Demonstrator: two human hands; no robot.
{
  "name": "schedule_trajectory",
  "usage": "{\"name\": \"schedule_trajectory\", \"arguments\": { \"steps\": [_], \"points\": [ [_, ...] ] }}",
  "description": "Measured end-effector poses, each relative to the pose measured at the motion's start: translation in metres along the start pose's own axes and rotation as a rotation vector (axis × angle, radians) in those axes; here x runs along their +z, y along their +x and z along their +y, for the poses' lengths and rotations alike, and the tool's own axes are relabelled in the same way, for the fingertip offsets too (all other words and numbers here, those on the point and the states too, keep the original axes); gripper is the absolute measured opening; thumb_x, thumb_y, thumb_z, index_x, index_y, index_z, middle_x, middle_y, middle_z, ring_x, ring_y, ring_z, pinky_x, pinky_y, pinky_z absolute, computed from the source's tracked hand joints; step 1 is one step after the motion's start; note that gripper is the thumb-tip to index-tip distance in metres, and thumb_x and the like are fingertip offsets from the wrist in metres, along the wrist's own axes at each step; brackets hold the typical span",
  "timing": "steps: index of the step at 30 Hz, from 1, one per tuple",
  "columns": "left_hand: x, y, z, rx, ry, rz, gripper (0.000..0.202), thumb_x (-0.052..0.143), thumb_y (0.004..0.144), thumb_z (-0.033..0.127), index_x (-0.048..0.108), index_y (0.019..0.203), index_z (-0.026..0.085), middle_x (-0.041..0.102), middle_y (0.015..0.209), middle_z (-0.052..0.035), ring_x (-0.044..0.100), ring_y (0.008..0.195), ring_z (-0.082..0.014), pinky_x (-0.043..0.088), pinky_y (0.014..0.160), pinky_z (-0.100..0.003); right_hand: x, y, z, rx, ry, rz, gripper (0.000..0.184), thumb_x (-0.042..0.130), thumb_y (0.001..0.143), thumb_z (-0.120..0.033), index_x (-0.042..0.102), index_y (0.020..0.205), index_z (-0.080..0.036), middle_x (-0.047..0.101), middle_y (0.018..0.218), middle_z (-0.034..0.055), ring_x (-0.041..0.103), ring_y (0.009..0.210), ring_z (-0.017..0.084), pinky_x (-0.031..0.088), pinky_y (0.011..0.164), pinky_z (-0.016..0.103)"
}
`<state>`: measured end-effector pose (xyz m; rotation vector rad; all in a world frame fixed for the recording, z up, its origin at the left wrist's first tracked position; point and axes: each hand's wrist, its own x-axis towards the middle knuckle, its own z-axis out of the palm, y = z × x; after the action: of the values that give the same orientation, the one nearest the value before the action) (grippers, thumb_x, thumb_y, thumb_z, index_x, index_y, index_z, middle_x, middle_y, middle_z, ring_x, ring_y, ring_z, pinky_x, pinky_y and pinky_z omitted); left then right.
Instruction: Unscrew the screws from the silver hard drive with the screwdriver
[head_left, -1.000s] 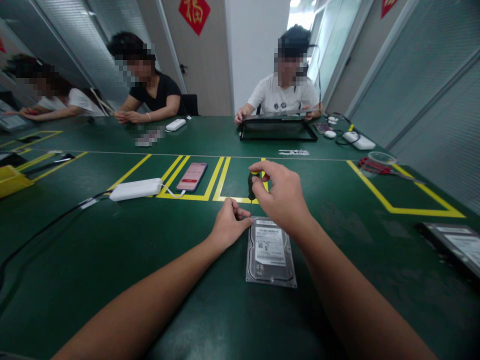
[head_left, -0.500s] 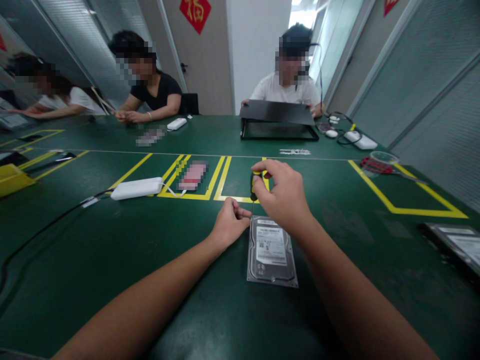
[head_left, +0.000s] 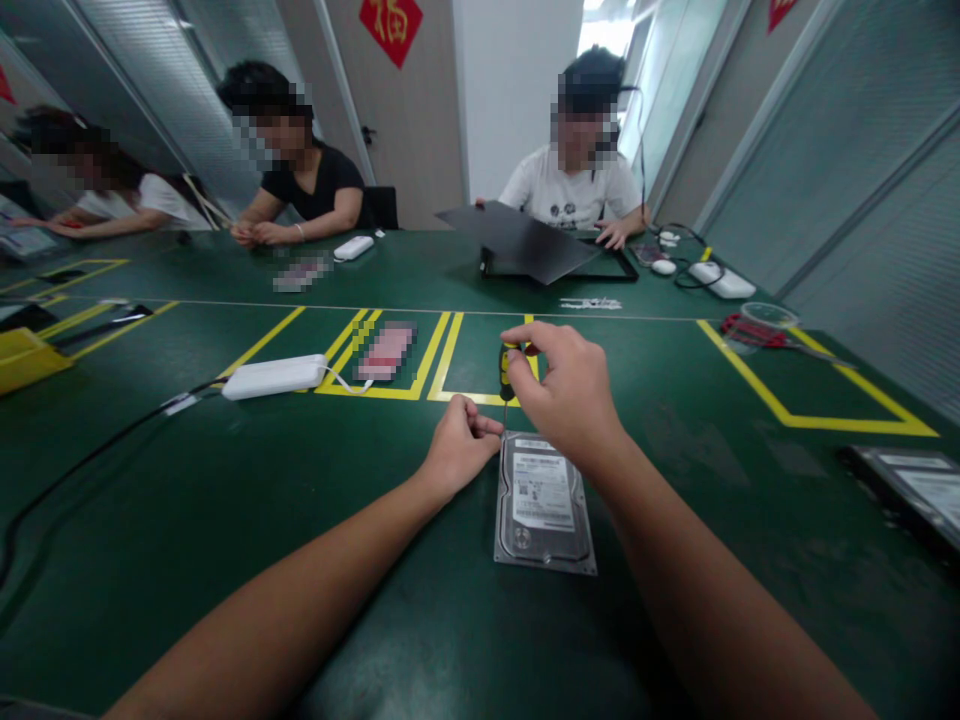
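Observation:
A silver hard drive (head_left: pixel 544 505) with a white label lies flat on the green table (head_left: pixel 225 520) in front of me. My right hand (head_left: pixel 566 390) is closed around the black and yellow handle of a small screwdriver (head_left: pixel 508 368), held upright over the drive's far left corner. My left hand (head_left: pixel 457 445) is pinched at that same corner, its fingertips by the screwdriver's thin shaft.
A white power bank (head_left: pixel 271 377) with a cable and a phone (head_left: pixel 385 351) lie inside yellow tape marks. Another drive (head_left: pixel 911 490) sits at the right edge. Opposite, a person lifts a dark panel (head_left: pixel 517 240); two more people sit at the far left.
My hands and the screwdriver have barely moved. The person opposite has lifted the dark panel off the frame and swung it to the left.

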<state>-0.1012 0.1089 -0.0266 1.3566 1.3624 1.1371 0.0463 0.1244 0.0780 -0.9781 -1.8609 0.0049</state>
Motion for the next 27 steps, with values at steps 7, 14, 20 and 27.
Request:
{"name": "schedule_trajectory", "arguments": {
  "steps": [7,14,20,27],
  "points": [
    [0.0002,0.0002,-0.0008,-0.002,0.001,-0.008,0.039,0.059,0.066,0.003,0.033,0.087,0.023,0.069,0.08,0.0004,0.066,0.075,-0.0158,0.045,0.063,-0.025,-0.0018,0.0017,-0.0005,0.009,0.011,-0.021,0.008,0.06,0.082,-0.021,0.064,0.088,-0.016,0.063,0.087,0.0029,0.055,0.081,0.016,0.04,0.076,0.029],
    [0.0003,0.0001,0.0007,-0.005,0.004,-0.007,0.039,0.058,0.065,0.001,0.034,0.087,0.023,0.069,0.079,0.0009,0.065,0.072,-0.0147,0.044,0.063,-0.025,-0.0021,0.0015,-0.0017,0.004,0.046,-0.015,0.012,0.053,0.086,-0.018,0.065,0.088,-0.016,0.066,0.088,0.002,0.057,0.081,0.015,0.04,0.077,0.03],
    [0.0005,0.0004,-0.0001,0.003,-0.01,0.0,0.039,0.059,0.064,0.002,0.035,0.086,0.023,0.067,0.077,0.0016,0.065,0.076,-0.0155,0.044,0.065,-0.025,-0.0029,0.0018,-0.0037,0.011,0.043,-0.017,0.011,0.056,0.087,-0.02,0.066,0.085,-0.016,0.064,0.087,0.0028,0.056,0.083,0.015,0.041,0.077,0.029],
    [0.0002,0.0006,-0.0011,0.002,-0.024,-0.006,0.039,0.06,0.063,0.002,0.036,0.086,0.023,0.069,0.079,0.0011,0.065,0.072,-0.0148,0.044,0.063,-0.025,-0.0024,0.0017,-0.0019,-0.002,0.039,-0.028,0.012,0.056,0.085,-0.017,0.067,0.089,-0.015,0.065,0.088,0.0029,0.056,0.08,0.015,0.041,0.077,0.029]
  ]
}}
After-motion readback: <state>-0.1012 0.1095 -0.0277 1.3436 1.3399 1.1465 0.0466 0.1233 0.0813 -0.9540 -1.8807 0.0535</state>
